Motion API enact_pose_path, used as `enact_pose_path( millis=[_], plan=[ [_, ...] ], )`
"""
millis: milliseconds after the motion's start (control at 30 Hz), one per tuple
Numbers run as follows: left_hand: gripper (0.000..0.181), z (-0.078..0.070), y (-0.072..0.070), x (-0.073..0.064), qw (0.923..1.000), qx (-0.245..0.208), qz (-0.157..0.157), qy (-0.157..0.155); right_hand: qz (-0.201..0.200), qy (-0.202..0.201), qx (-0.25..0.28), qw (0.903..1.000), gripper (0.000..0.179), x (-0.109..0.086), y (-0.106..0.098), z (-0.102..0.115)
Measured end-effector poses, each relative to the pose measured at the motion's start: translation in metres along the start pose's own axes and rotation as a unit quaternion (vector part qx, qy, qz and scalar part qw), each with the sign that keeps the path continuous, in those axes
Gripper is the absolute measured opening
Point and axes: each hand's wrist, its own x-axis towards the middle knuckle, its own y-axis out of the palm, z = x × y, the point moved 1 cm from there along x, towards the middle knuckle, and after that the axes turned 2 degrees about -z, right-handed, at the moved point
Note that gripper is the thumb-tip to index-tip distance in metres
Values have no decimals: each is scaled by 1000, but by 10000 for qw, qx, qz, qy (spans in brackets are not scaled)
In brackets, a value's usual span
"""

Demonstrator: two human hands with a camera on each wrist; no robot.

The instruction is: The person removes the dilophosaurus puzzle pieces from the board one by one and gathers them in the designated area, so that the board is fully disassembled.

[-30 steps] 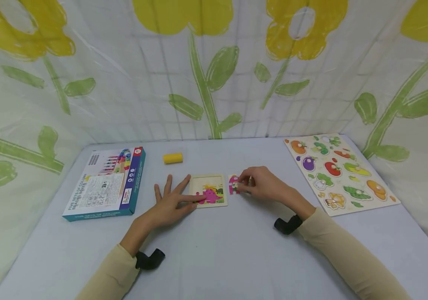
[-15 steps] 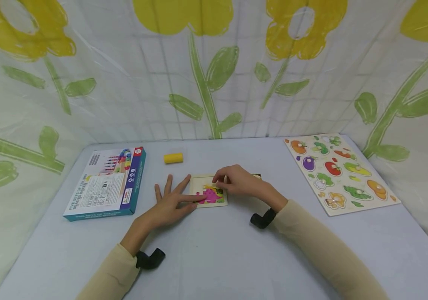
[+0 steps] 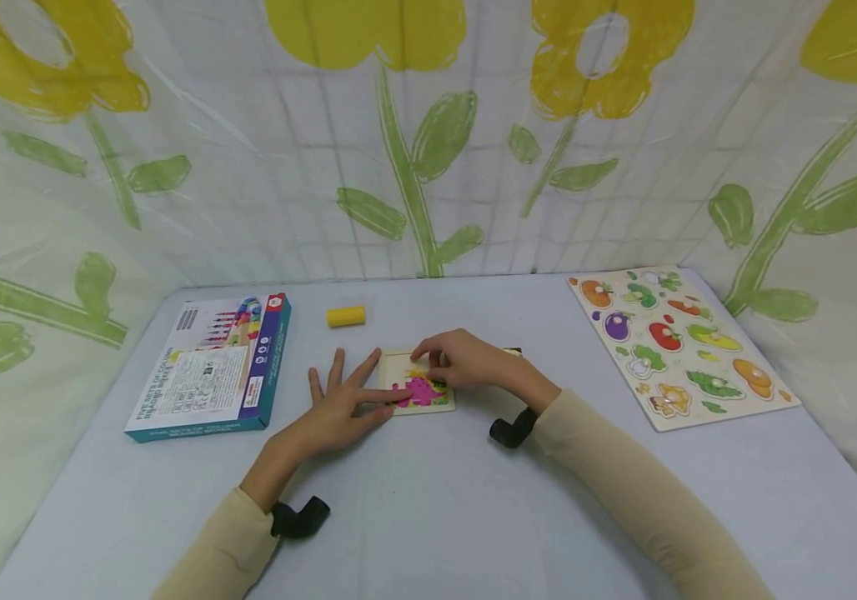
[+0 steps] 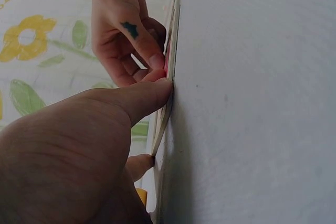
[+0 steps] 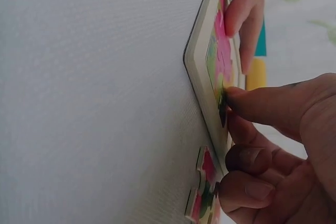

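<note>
Saw, nearest, beige sleeves on both forearms over a white cloth-covered table, with a bent black attachment at each wrist. Had the left hand splayed wide, index finger laid on the pink dinosaur picture inside a small, square, pale wooden puzzle tray mid-table. Held the right hand over the tray's right side, thumb and index narrowly apart, thumb tip touching the picture; could not tell whether pinching a piece. Spotted a flat pink-and-green puzzle piece beside the tray. Found a white-and-teal cardboard box to the left, a pale board of vegetable pictures to the right. Noted, farther back, a short yellow cylinder, then a white flower-printed curtain.
</note>
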Motion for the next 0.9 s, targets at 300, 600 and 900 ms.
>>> enact_pose_path(
  millis=[300,600,900],
  plan=[
    [35,0,0,0,10000,66,39,-27,212,41,79,9997,30,3,-1,-1],
    [34,1,0,0,10000,58,25,-20,174,151,222,9995,28,3,-2,2],
    [33,2,1,0,10000,-48,-44,62,32,150,66,9999,27,2,-2,10]
  ],
)
